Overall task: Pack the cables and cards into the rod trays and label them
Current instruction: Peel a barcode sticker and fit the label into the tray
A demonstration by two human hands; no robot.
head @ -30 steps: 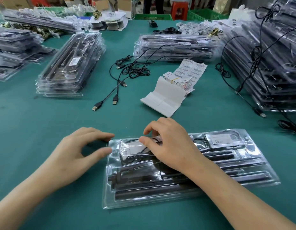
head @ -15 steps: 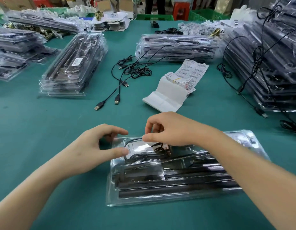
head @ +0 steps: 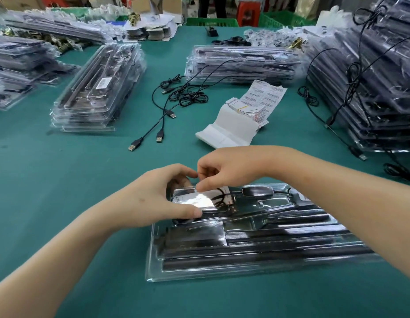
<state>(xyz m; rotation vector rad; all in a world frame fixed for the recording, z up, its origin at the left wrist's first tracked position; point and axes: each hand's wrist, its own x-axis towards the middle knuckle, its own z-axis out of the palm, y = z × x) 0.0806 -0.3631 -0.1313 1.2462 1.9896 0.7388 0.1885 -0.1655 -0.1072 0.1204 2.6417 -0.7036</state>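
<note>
A clear plastic rod tray (head: pixel 256 255) with dark rods lies in front of me on the green table. In its far-left pocket sit a white card (head: pixel 195 199) and a coiled black cable (head: pixel 222 199). My left hand (head: pixel 153 198) grips the tray's far-left corner, thumb pressing on the pocket's near edge and fingers curled over the far rim. My right hand (head: pixel 224 171) reaches across from the right and pinches at the pocket's far edge with thumb and forefinger; what it pinches is too small to tell.
Loose black USB cables (head: pixel 176 99) lie mid-table. A white box of cards (head: pixel 231 127) and a barcode label sheet (head: pixel 266 95) sit beyond my hands. Stacks of packed trays stand at left (head: pixel 96 88), centre back (head: pixel 240 63) and right (head: pixel 371 76).
My left hand moved right onto the tray's far-left corner. My right hand lifted off the pocket and shifted to its far edge, arm now crossing over the tray.
</note>
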